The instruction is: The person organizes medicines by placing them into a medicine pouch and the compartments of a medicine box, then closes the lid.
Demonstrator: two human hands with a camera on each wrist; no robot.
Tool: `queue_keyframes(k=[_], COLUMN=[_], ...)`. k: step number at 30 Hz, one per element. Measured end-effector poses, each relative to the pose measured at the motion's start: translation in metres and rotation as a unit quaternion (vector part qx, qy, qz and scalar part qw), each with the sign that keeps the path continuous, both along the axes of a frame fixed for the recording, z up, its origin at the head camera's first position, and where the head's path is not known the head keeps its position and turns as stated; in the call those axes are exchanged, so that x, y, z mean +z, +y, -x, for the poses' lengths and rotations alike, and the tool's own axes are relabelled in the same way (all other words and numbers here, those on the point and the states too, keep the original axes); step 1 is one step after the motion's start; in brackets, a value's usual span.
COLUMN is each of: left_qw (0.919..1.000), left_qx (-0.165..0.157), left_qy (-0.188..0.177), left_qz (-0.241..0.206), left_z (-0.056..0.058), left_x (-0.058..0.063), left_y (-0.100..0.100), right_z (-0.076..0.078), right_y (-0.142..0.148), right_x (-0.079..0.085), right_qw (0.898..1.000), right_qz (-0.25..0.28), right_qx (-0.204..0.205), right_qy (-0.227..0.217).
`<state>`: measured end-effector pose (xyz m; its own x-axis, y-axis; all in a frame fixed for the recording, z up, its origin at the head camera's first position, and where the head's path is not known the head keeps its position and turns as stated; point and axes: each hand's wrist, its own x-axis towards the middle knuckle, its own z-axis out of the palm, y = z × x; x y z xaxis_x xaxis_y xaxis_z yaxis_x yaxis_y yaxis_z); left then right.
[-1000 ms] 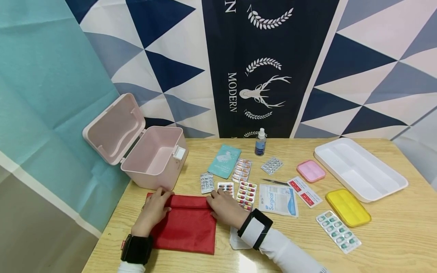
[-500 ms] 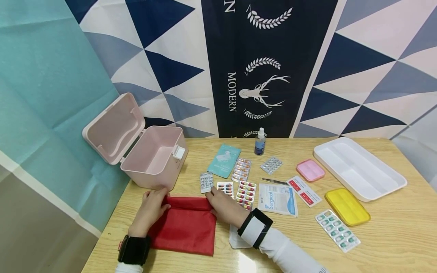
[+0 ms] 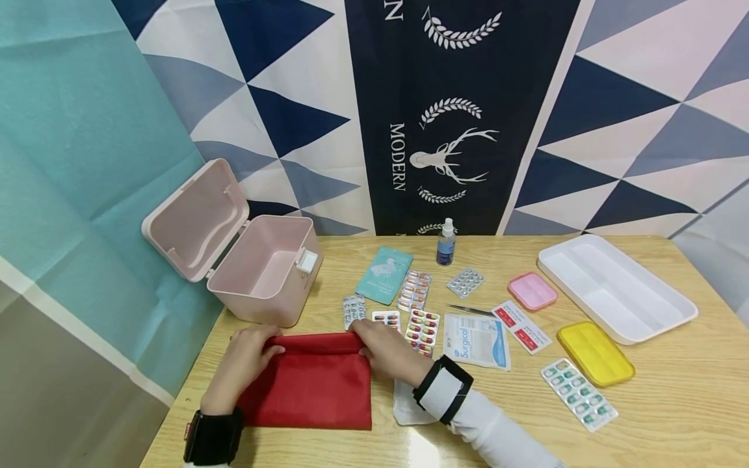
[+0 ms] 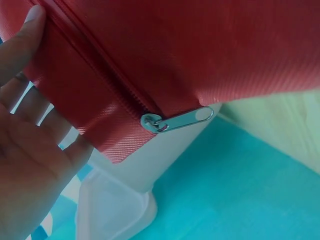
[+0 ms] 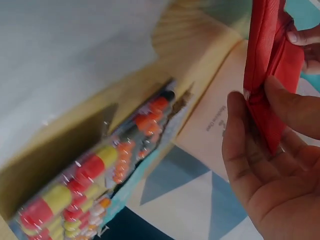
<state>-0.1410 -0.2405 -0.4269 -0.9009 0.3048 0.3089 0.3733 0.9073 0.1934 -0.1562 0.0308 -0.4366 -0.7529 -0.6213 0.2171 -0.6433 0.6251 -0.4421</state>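
A flat red zip pouch [image 3: 310,393] is held near the front left of the table, its top band facing away from me. My left hand [image 3: 246,357] pinches the pouch's upper left corner, thumb on the front and fingers behind. In the left wrist view, a metal zipper pull [image 4: 187,120] lies at the end of the zip, apart from the fingers of my left hand [image 4: 30,160]. At the upper right corner, my right hand [image 3: 389,351] grips the pouch between thumb and fingers, as the right wrist view also shows. The pouch's inside is hidden.
A pink box [image 3: 266,302] with its lid raised stands behind the pouch. Several blister packs [image 3: 422,330], a surgical packet [image 3: 476,341], tweezers [image 3: 471,311] and a spray bottle [image 3: 446,246] lie or stand rightward. Farther right are a yellow case [image 3: 597,354] and a white tray [image 3: 661,315].
My left hand has shifted left and slightly toward me, pulling the pouch's left side with it. My right hand has barely moved and keeps its hold.
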Motion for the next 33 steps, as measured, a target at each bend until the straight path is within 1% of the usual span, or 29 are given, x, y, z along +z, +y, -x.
queue_keyframes(k=[5, 9, 15, 17, 22, 24, 28, 33], left_qw=[0.9999, 0.9998, 0.9994, 0.9992, 0.9991, 0.9987, 0.9967, 0.9941], left_qx=[-0.002, -0.006, -0.008, -0.007, -0.004, -0.005, -0.010, -0.015], left_qy=[0.001, 0.006, 0.032, 0.039, 0.042, 0.050, 0.081, 0.106], left_qz=[-0.015, -0.019, -0.008, -0.002, 0.007, 0.009, 0.008, -0.011], left_z=[-0.006, -0.010, -0.015, -0.017, -0.022, -0.023, -0.024, -0.023], left_x=[0.014, 0.023, 0.033, 0.036, 0.045, 0.048, 0.053, 0.053], left_y=[0.000, 0.001, 0.001, 0.002, 0.005, 0.006, 0.008, 0.011], right_z=[0.001, 0.001, 0.000, 0.000, -0.001, -0.001, 0.000, 0.003], right_y=[0.003, 0.007, 0.011, 0.013, 0.016, 0.018, 0.023, 0.028], right_x=[0.011, 0.020, 0.031, 0.036, 0.046, 0.049, 0.054, 0.057], right_qw=[0.999, 0.999, 0.997, 0.996, 0.994, 0.993, 0.989, 0.981], right_qz=[0.035, 0.050, 0.076, 0.086, 0.104, 0.110, 0.135, 0.178], right_qx=[-0.002, -0.002, -0.018, -0.023, -0.032, -0.034, -0.042, -0.058], right_qy=[-0.018, -0.018, -0.004, -0.006, -0.003, 0.006, 0.029, 0.052])
